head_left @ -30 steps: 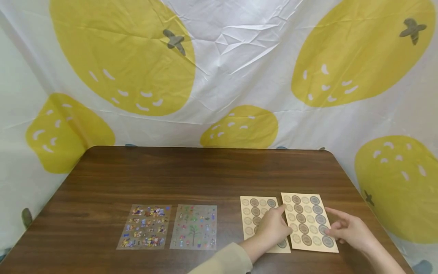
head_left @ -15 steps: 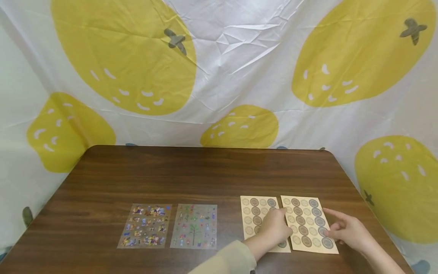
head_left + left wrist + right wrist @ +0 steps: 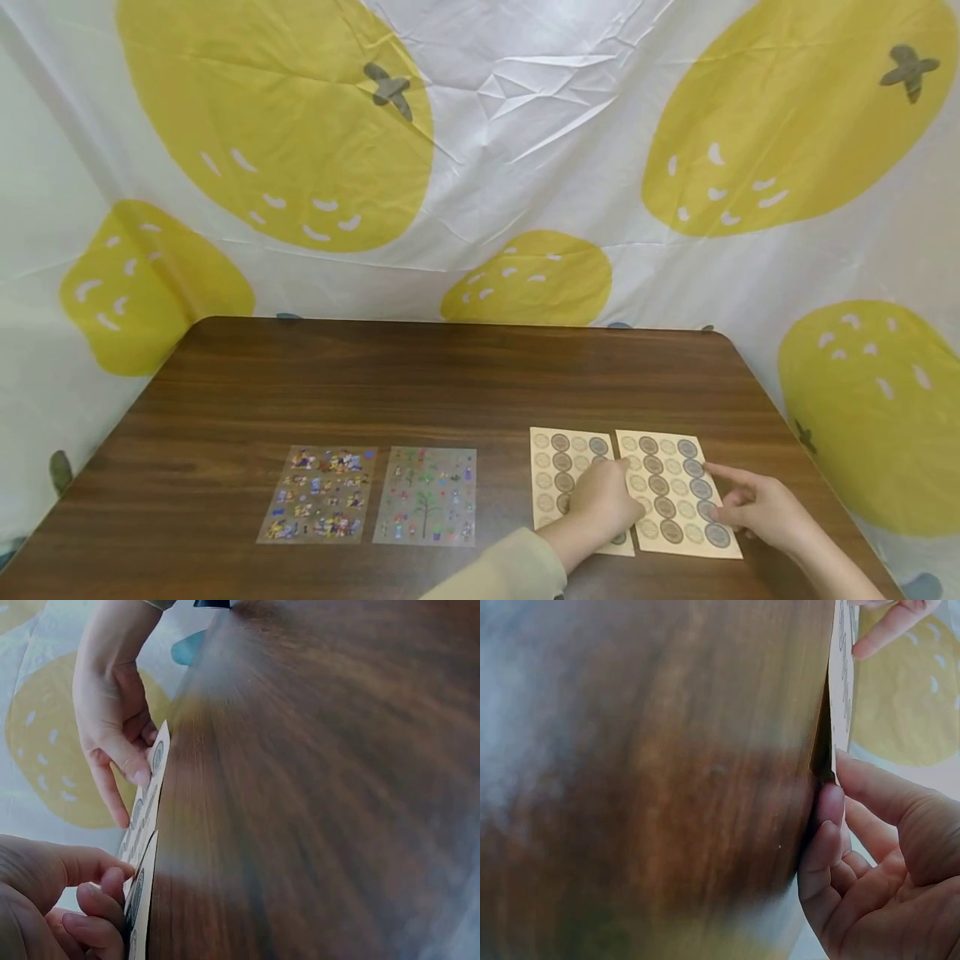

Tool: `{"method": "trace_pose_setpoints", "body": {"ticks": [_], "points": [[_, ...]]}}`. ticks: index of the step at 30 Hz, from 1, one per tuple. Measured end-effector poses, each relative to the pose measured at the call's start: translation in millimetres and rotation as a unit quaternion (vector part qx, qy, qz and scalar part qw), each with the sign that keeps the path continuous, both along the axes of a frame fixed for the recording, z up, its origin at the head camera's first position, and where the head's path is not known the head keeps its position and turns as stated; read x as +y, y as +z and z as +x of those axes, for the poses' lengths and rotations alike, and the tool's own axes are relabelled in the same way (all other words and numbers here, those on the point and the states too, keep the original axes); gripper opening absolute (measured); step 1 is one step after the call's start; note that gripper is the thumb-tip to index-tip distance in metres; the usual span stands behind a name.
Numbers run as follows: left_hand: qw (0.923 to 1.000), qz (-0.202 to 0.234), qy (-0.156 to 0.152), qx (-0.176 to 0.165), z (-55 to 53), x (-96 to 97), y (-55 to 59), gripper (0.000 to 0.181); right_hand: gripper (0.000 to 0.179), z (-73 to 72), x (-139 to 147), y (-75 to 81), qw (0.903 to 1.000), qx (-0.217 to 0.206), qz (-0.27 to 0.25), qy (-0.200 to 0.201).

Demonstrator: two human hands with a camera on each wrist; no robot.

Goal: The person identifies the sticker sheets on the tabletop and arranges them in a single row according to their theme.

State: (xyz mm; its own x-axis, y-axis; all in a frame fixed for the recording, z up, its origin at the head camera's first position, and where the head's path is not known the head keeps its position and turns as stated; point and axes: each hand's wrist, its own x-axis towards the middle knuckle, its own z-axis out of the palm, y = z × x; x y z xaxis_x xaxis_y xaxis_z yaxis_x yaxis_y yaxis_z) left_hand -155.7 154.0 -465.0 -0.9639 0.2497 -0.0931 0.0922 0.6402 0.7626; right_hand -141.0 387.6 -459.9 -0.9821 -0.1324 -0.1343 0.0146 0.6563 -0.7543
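Two cream sticker sheets lie side by side at the right front of the table, printed with rows of round seals. My left hand (image 3: pixel 600 500) lies over the left sticker sheet (image 3: pixel 546 461) and hides part of it. Its straight index finger and thumb touch the left edge of the right sticker sheet (image 3: pixel 678 492); in the left wrist view its other fingers are curled. At the right sheet's right edge, my right hand (image 3: pixel 768 510) pinches the edge, its index finger stretched along the side. A narrow gap runs between the sheets.
Two clear sticker sheets lie left of the cream ones: one with cartoon figures (image 3: pixel 315 496), another with a green tree (image 3: pixel 427 500). The dark wooden table (image 3: pixel 450 375) meets a white curtain (image 3: pixel 517 167) with yellow fruit print at the back.
The right cream sheet's top edge has come down and toward me, about level with the left sheet's. The left cream sheet has turned slightly straighter. Both hands keep nearly the same place.
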Motion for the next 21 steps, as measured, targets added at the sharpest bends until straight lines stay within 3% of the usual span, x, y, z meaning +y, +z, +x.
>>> {"method": "trace_pose_setpoints", "body": {"ticks": [8,21], "points": [[0.9999,0.015,0.002,-0.003,-0.6,-1.2,-4.1,0.062,0.071,-1.0,0.1,-2.5,0.9992,0.007,0.038,-0.002],[0.9969,0.074,0.016,-0.023,-1.3,0.0,-7.6,0.064,0.073,-2.7,2.0,-2.5,0.9993,0.003,0.036,0.01]]}}
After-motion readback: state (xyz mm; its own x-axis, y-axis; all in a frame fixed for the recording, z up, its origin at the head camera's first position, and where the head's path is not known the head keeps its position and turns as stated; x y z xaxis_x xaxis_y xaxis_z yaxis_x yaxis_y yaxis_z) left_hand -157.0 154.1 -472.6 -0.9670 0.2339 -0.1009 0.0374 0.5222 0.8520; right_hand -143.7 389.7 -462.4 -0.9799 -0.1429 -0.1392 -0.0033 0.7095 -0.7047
